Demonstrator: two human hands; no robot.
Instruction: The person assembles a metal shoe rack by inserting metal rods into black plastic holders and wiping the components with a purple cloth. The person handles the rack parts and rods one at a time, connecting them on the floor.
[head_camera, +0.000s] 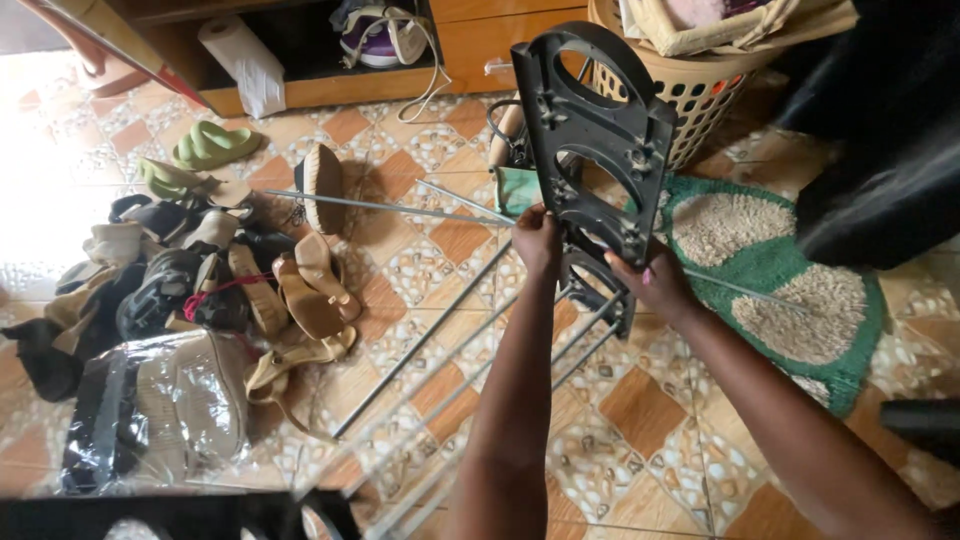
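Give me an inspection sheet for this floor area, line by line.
Surface: patterned tile floor, partly covered by a green mat.
Job's things: black plastic rack panel held upright; metal rods run from it along the floor.
Clutter: shoe pile, paper roll, laundry basket.
Hands: left hand and right hand both grip the panel.
Cables: white cord by the cabinet.
Surroundings: wooden cabinet.

Left of the black plastic rack side panel (597, 150), a heap of mixed sandals and shoes (190, 270); right of it, a green-and-cream shaggy mat (790, 290); behind, a woven plastic laundry basket (690, 90).
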